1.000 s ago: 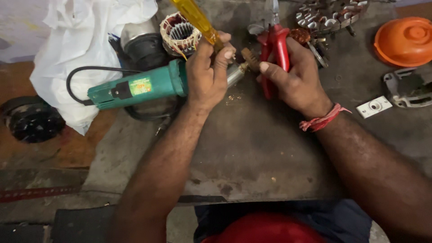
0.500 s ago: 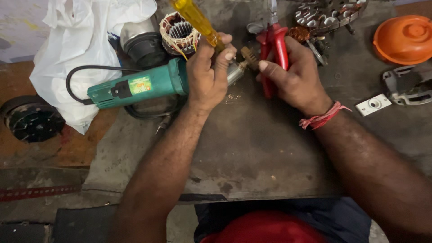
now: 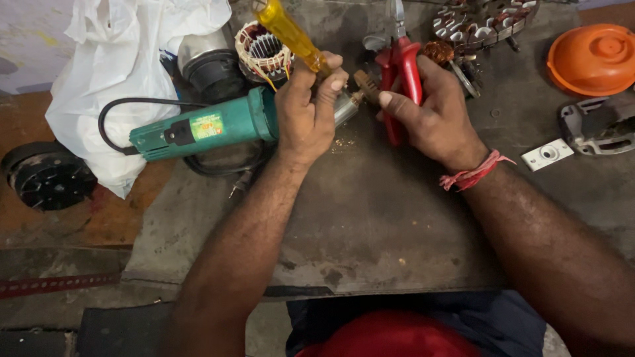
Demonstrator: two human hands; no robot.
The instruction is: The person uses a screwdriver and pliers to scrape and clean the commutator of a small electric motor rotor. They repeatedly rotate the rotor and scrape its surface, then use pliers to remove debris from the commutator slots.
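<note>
Two hands meet at the front end of the green angle grinder (image 3: 205, 125), and I take that tool as my landmark for everything else. My left hand (image 3: 307, 112) is closed around the grinder's head, and its fingers also pinch the yellow-handled screwdriver (image 3: 291, 33), whose handle slants up and away from the grinder's nose. My right hand (image 3: 430, 116) sits just past the nose, curled shut on red-handled pliers (image 3: 400, 73) that stand nearly upright, with the thumb stretched toward a small brown part (image 3: 366, 84) at the grinder's tip; I cannot tell whether the thumb actually touches it. A red thread band (image 3: 473, 173) circles the right wrist. The grinder lies flat on the dark metal workbench (image 3: 370, 225), body pointing away from the hands, its black cord (image 3: 132, 106) looping off the tail end. Just behind the grinder's head sits a copper-wound stator (image 3: 263, 51), touching or nearly touching a black round housing (image 3: 211, 66). Behind the grinder's tail a white plastic bag (image 3: 119, 59) is heaped. Well beyond the nose, past the pliers, lies a larger wound stator ring (image 3: 483, 23), then an orange plastic cover (image 3: 592, 59), a grey metal casting (image 3: 598, 125) and a small white plate (image 3: 546, 154).
</note>
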